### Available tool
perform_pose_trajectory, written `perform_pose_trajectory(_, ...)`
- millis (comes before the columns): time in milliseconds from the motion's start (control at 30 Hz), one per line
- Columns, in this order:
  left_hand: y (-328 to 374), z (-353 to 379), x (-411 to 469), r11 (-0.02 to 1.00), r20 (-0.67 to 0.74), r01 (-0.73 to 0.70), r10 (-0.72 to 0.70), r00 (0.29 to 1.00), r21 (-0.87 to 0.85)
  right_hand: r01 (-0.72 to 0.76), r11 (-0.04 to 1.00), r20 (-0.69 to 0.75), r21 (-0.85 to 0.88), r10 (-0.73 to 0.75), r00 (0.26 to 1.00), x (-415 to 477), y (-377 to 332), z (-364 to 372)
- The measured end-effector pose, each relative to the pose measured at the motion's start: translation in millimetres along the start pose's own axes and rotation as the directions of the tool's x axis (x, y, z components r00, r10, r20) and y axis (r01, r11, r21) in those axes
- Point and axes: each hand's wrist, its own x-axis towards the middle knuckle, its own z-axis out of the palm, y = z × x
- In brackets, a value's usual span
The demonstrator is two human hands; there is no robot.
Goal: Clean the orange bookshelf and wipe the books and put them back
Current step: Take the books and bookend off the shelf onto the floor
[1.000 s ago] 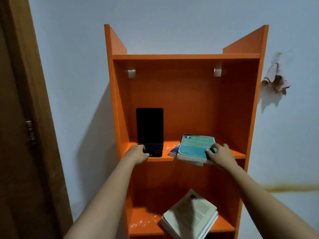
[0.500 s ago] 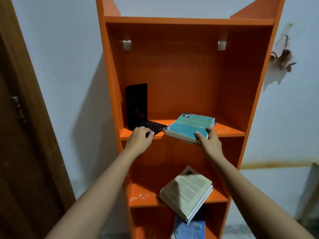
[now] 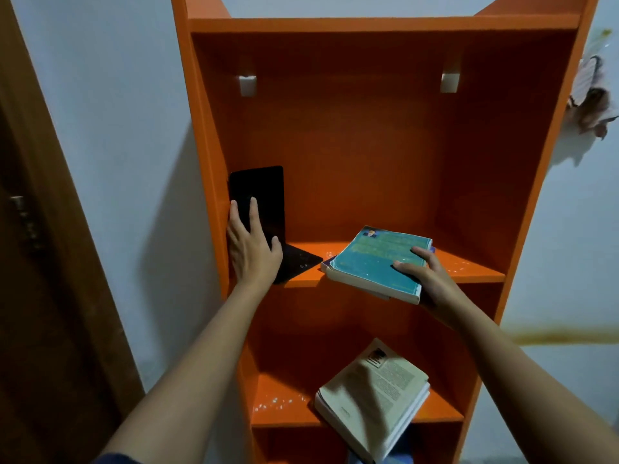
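Note:
The orange bookshelf (image 3: 368, 128) stands against a pale wall. On its middle shelf a black L-shaped bookend (image 3: 264, 195) stands at the left; my left hand (image 3: 251, 249) lies flat against its upright plate with straight fingers. A teal book (image 3: 371, 259) lies on top of another book and overhangs the shelf's front edge. My right hand (image 3: 425, 276) grips its near right corner, thumb on the cover. On the shelf below, a cream-coloured book (image 3: 375, 393) lies flat and sticks out over the front edge.
A crumpled cloth (image 3: 593, 102) hangs on the wall right of the bookshelf. A brown wooden door (image 3: 40, 262) fills the left side. White specks dot both shelf boards. A blue book (image 3: 402, 458) shows at the bottom, under the cream one.
My left hand moved from the bookend's base up onto its upright plate, pushing it against the left wall of the shelf. The teal book has slid further out over the front edge.

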Motion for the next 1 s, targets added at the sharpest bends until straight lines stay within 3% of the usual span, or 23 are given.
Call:
perform_pose_trajectory(167,0,14,8,0.996,0.117,0.009,-0.02,0.993,0.089,-0.029,0.999,0.078,-0.033,0.031,0.996,7,-5,-9)
perform_pose_trajectory(333,-2,21,5,0.969,0.312,-0.08,0.003,0.95,0.234,-0.04,0.998,0.114,-0.04,0.044,0.992,7,-8,-10)
perform_pose_trajectory(500,15,20,-10,0.977,0.37,-0.049,-0.032,0.928,0.207,-0.038,0.999,0.116,-0.021,0.04,0.992,3,-9,-8)
perform_pose_trajectory(600,29,21,-20,0.991,0.316,-0.021,-0.023,0.948,0.135,-0.05,0.999,0.115,-0.018,0.052,0.992,0,-10,-7)
perform_pose_trajectory(800,17,13,-20,0.99,-0.008,0.108,-0.109,0.994,-0.089,-0.053,0.998,0.109,-0.023,0.055,0.992,-2,-12,-5)
perform_pose_trajectory(1000,15,6,-5,0.99,-0.076,0.096,-0.104,0.992,-0.105,-0.042,0.999,0.11,0.001,0.042,0.993,-1,-9,-7)
